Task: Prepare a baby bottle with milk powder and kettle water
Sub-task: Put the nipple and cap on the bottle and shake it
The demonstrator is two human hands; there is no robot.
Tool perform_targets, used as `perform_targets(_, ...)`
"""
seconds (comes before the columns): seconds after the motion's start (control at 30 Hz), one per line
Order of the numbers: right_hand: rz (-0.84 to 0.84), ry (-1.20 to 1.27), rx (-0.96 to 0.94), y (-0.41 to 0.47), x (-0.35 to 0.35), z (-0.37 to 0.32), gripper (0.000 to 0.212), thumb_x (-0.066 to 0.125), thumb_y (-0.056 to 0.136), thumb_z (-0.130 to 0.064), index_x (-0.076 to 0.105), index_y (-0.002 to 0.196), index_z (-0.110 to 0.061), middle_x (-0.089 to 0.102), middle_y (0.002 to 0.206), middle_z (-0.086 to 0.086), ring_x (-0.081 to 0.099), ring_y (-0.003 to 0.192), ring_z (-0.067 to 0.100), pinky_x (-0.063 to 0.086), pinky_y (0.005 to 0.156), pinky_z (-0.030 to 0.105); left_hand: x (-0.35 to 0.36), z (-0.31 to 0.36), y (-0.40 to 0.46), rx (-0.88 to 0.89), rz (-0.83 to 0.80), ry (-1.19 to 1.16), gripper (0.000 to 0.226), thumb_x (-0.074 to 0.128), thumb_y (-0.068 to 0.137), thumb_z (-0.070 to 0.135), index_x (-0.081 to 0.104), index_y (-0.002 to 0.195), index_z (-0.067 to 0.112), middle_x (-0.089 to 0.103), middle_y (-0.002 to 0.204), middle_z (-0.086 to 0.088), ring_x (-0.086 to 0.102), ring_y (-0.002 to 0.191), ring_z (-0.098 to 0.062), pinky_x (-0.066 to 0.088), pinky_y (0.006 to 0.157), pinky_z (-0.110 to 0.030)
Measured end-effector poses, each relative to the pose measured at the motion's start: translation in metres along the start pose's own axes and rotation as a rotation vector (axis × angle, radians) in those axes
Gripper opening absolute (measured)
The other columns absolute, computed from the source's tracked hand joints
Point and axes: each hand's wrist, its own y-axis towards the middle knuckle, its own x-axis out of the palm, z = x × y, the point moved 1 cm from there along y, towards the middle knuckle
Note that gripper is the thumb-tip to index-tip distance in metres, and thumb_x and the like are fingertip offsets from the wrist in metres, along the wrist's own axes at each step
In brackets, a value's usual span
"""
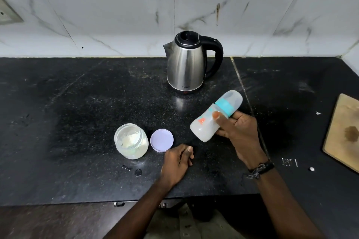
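A black speckled stone surface (77,103) runs back to a white marble-tiled wall (116,21). Nearest the viewer, the left hand (177,163) rests on the surface with its fingers loosely curled, its grip holding nothing. Just beyond it lies a lilac lid (161,140), flat, just beside an open glass jar (131,141) with pale milk powder inside. To the right, the right hand (236,132), a dark band at its wrist, has its grip closed round the baby bottle (215,115), thumb across the front and fingers behind. The bottle is held above the surface, tilted with its clear cap up and away to the right; it has a teal collar, an orange mark on its side and cloudy whitish contents. Farther back stands a steel kettle (186,64) with black lid and handle. A wooden board (343,134) lies at the right edge.
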Motion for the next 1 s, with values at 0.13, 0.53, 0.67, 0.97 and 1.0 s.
perform_targets(0.13, -0.027, -0.080, -0.055, 0.000, -0.002, 0.001, 0.035, 0.086, 0.070, -0.026, 0.074, 0.099, -0.010, 0.078, 0.091, 0.009, 0.075, 0.088, 0.027, 0.062, 0.070, 0.033, -0.001, 0.000, -0.001, 0.003, 0.003, -0.020, 0.035, 0.049, 0.105, 0.039, 0.065, 0.079, 0.023, 0.071, 0.070, 0.004, 0.066, 0.054, -0.010, 0.048, 0.057, -0.021)
perform_targets(0.53, -0.010, -0.150, -0.115, 0.002, -0.003, -0.006, 0.038, 0.088, 0.067, -0.022, 0.073, 0.101, -0.013, 0.079, 0.093, 0.002, 0.076, 0.088, 0.019, 0.061, 0.072, 0.027, 0.000, 0.000, -0.002, 0.010, 0.009, 0.007, 0.036, 0.051, 0.105, 0.042, 0.064, 0.078, 0.023, 0.070, 0.068, 0.001, 0.067, 0.053, -0.011, 0.048, 0.056, -0.020)
perform_targets(0.67, -0.055, -0.142, -0.113, -0.002, -0.003, -0.005, 0.040, 0.089, 0.063, -0.031, 0.075, 0.096, -0.014, 0.078, 0.093, 0.005, 0.075, 0.089, 0.025, 0.062, 0.073, 0.032, -0.001, -0.001, -0.001, 0.019, 0.011, 0.001, 0.037, 0.052, 0.106, 0.042, 0.064, 0.077, 0.023, 0.069, 0.067, 0.001, 0.066, 0.053, -0.010, 0.048, 0.057, -0.021)
perform_targets(0.97, -0.012, -0.072, -0.108, -0.001, -0.008, -0.009, 0.036, 0.088, 0.062, -0.037, 0.077, 0.091, -0.019, 0.079, 0.091, 0.004, 0.076, 0.088, 0.023, 0.060, 0.066, 0.027, -0.002, 0.001, -0.001, 0.026, 0.011, 0.009, 0.039, 0.052, 0.105, 0.042, 0.066, 0.077, 0.020, 0.070, 0.068, 0.001, 0.068, 0.054, -0.011, 0.049, 0.056, -0.022)
perform_targets(1.0, 0.005, -0.104, -0.119, 0.000, -0.008, -0.011, 0.036, 0.089, 0.061, -0.037, 0.076, 0.089, -0.019, 0.079, 0.089, 0.001, 0.076, 0.086, 0.020, 0.060, 0.066, 0.025, -0.001, 0.001, -0.001, 0.024, 0.012, 0.008, 0.039, 0.052, 0.105, 0.042, 0.066, 0.076, 0.020, 0.070, 0.068, 0.000, 0.067, 0.054, -0.011, 0.049, 0.056, -0.023)
